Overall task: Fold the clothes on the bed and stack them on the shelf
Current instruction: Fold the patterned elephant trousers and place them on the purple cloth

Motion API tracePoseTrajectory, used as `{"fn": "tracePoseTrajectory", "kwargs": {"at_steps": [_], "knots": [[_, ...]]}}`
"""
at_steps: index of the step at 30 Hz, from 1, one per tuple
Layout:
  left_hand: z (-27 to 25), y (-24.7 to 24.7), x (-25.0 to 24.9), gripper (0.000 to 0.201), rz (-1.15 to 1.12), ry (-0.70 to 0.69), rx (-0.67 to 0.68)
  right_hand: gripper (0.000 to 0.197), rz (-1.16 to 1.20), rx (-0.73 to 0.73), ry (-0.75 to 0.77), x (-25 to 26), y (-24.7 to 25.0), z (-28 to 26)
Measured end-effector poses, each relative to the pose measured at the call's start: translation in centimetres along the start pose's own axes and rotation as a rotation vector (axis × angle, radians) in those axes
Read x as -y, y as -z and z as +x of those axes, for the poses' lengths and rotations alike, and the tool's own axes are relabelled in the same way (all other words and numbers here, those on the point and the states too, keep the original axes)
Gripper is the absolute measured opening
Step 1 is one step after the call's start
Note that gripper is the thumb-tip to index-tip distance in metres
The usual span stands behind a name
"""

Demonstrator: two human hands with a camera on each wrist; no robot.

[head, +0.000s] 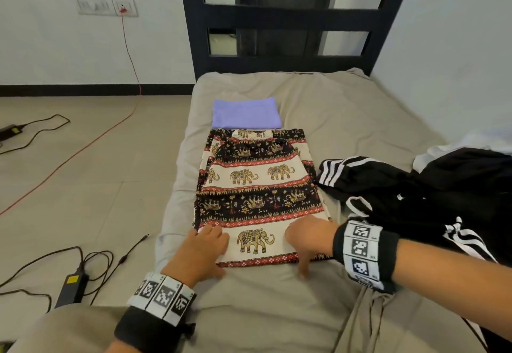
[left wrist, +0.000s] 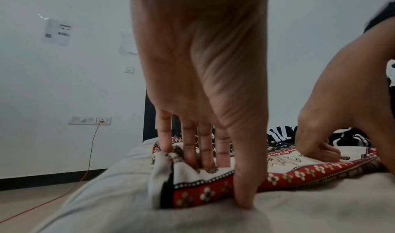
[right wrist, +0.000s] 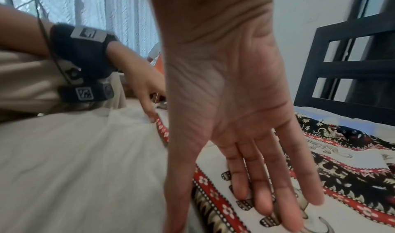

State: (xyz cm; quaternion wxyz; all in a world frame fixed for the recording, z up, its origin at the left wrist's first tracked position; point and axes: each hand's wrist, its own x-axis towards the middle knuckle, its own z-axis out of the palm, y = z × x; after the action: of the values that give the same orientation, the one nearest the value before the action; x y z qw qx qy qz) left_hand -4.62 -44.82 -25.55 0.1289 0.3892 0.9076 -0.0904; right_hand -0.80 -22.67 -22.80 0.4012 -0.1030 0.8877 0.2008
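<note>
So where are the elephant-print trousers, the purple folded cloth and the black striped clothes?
elephant-print trousers (head: 257, 183), head view, on the middle cream band.
purple folded cloth (head: 246, 114), head view, on its flat top.
black striped clothes (head: 388, 183), head view, on the black fabric beside the white stripes.

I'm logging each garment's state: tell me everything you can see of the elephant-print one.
The elephant-print garment lies flat on the bed, seemingly part-folded, in thin woven-looking cloth: cream and black bands with gold elephants and red flowered borders. Its far edge meets a folded lilac cloth. The left hand bunches its near-left corner; the right hand lies open on its near edge.
</note>
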Motion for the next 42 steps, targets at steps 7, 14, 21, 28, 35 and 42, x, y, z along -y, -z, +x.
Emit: {"fn": "tracePoseTrajectory", "kwargs": {"at_steps": [7,14,21,28,35,42], "knots": [[-0.2,-0.3,0.6,0.046,0.012,0.054,-0.069,0.061,-0.179,-0.067,-0.194,2.4,-1.5,1.1],[0.0,2.3,2.7,0.012,-0.331,0.132,-0.463,0.044,-0.216,-0.162,-0.245,2.4,-0.6,1.2],[0.6,3.3,5.5,0.014,-0.615,0.24,-0.828,0.023,0.217,-0.31,-0.277,-3.8,2.6,-1.4],[-0.1,5.1,6.5,0.014,-0.834,0.225,-0.837,0.02,0.393,-0.454,-0.265,-9.8,4.5,-5.7],[-3.1,4.8,7.6,0.015,-0.816,0.011,-0.145,0.014,0.336,-0.132,0.019,-8.5,1.8,-8.2],[-4.0,6.3,8.2,0.051,-0.929,-0.095,-0.057,0.007,0.437,-0.077,0.072,-9.5,2.0,-8.9]]}}
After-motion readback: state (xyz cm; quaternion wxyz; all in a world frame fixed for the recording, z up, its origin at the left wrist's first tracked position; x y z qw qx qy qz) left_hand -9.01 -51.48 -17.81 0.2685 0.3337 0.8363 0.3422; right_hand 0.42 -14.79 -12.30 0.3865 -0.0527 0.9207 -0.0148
